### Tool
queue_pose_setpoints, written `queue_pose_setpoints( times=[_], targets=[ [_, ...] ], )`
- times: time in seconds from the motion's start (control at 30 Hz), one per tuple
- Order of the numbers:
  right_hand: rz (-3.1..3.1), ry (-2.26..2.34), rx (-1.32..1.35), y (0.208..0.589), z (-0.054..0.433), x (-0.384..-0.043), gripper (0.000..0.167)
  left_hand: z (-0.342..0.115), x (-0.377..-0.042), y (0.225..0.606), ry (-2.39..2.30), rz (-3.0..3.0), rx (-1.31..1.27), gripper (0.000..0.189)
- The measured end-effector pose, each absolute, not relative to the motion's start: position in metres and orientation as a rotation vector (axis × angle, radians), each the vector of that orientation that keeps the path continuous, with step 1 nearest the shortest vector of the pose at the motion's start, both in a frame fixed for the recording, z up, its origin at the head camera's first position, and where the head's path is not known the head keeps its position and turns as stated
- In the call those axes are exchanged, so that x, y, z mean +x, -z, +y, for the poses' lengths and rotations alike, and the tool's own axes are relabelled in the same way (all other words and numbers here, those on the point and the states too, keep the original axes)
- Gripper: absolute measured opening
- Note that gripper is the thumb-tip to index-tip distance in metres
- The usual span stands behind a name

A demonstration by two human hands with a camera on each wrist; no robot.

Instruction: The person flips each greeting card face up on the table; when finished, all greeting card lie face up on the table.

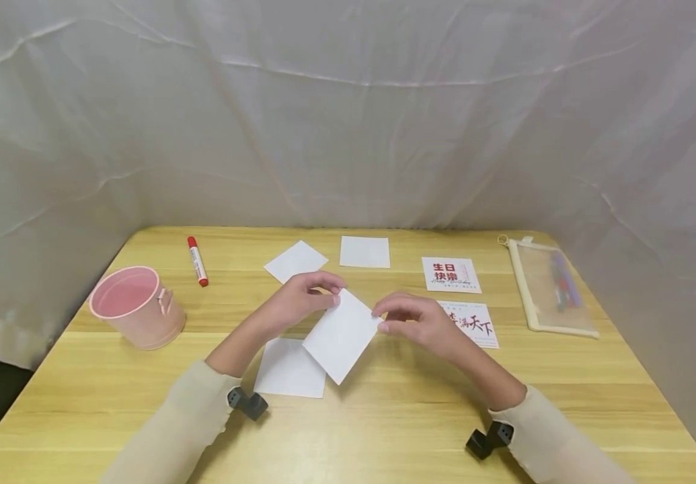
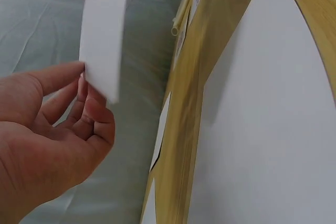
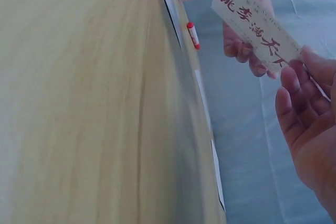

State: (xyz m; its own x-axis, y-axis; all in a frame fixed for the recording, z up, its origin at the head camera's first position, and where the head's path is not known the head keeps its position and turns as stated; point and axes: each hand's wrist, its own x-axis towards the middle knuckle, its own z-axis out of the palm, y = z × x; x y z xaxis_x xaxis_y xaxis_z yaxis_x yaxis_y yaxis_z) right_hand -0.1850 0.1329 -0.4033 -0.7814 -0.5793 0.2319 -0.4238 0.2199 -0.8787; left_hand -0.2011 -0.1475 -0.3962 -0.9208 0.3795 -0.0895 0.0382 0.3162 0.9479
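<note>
Between both hands a card (image 1: 343, 336) is held up over the table, its blank white side facing the head camera. Red Chinese characters cover the other side of the card (image 3: 252, 19) in the right wrist view. My left hand (image 1: 302, 302) pinches its upper left corner between thumb and fingers. At the right corner, my right hand (image 1: 423, 321) pinches it the same way. Beneath and to the left lies a blank white card (image 1: 287, 370), partly covered in the head view. A printed card (image 1: 477, 323) with red characters lies behind the right hand, partly hidden by it.
Two more blank cards, one tilted (image 1: 296, 261) and one straight (image 1: 364, 252), lie towards the back. A birthday card (image 1: 452, 274) sits right of them. At left stand a pink bucket (image 1: 154, 319) and a red marker (image 1: 198, 261); a zip pouch (image 1: 535, 289) with pens lies right.
</note>
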Motion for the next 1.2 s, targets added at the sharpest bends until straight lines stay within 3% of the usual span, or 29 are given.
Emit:
queue_pose_setpoints(
  times=[0.2, 0.37, 0.6, 0.93, 1.2],
  targets=[
    [2.320, 1.642, -1.014, 0.402, 0.135, -0.183, 0.016, -0.149, -0.199, 0.396, -1.654, 2.288, 0.405, 0.038],
    [2.340, 1.727, -0.872, 0.397, 0.141, -0.184, 0.010, -0.151, -0.198, 0.392, -1.723, 2.235, 0.458, 0.038],
    [2.458, 1.732, -0.632, 0.397, 0.149, -0.196, 0.019, -0.154, -0.196, 0.387, -1.791, 2.139, 0.534, 0.030],
    [2.436, 1.811, -0.528, 0.402, 0.151, -0.206, 0.027, -0.153, -0.197, 0.391, -1.838, 2.198, 0.461, 0.027],
    [2.443, 1.754, -0.479, 0.402, 0.153, -0.206, 0.025, -0.146, -0.198, 0.394, -1.878, 2.191, 0.440, 0.036]
  ],
)
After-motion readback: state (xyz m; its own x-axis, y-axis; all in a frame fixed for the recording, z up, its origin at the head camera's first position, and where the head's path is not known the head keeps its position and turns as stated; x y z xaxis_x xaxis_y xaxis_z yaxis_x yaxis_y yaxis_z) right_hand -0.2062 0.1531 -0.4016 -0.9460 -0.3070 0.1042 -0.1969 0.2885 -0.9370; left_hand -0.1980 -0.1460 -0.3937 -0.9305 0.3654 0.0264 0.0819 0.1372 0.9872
